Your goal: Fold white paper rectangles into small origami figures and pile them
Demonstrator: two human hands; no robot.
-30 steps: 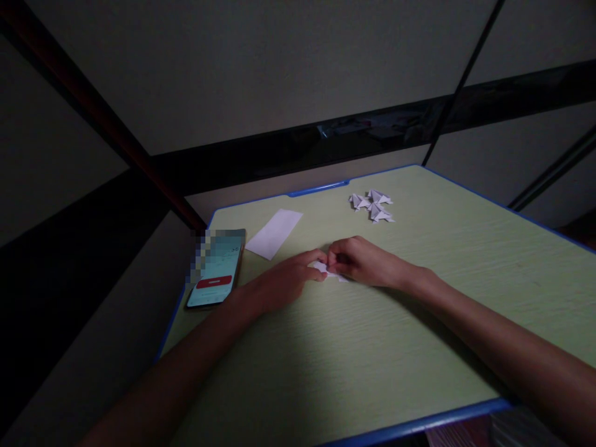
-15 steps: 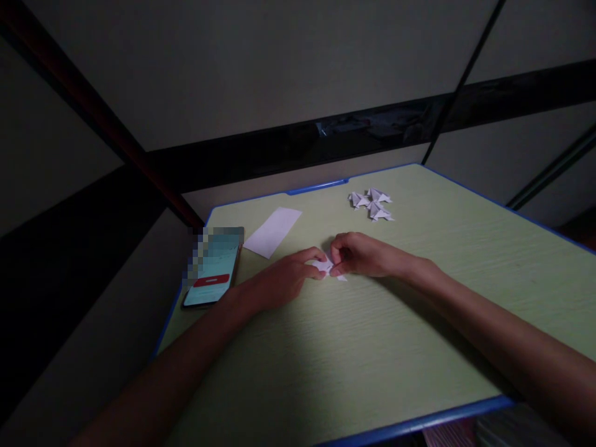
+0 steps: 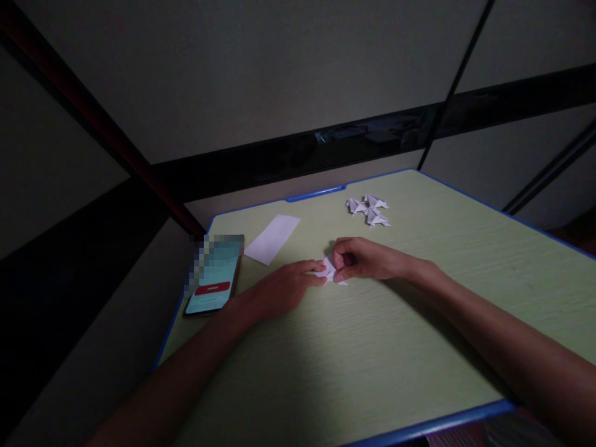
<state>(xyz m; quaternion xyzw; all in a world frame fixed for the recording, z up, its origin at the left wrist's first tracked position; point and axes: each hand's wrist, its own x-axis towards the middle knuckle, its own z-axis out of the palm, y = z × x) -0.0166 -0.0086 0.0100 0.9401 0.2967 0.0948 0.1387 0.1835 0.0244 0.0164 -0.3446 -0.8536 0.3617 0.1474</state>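
A small piece of folded white paper lies on the table between my two hands, its edges partly covered by fingers. My left hand holds its left side down, with thumb and forefinger resting on the paper. On the other side, my right hand is closed, thumb and bent fingers pinching the right part of the same paper. A pointed corner shows below the right thumb. Beyond my right hand stand three folded paper figures, shaped much like origami frogs, close together.
A flat white paper sheet lies beyond my left hand. Left of it, a phone with a lit screen rests near the table's left edge. The pale green table has a blue rim and stands against dark-banded panels.
My left fingers have flattened out more over the folded paper. My right hand keeps its pinch with little movement. The whole view has shifted slightly.
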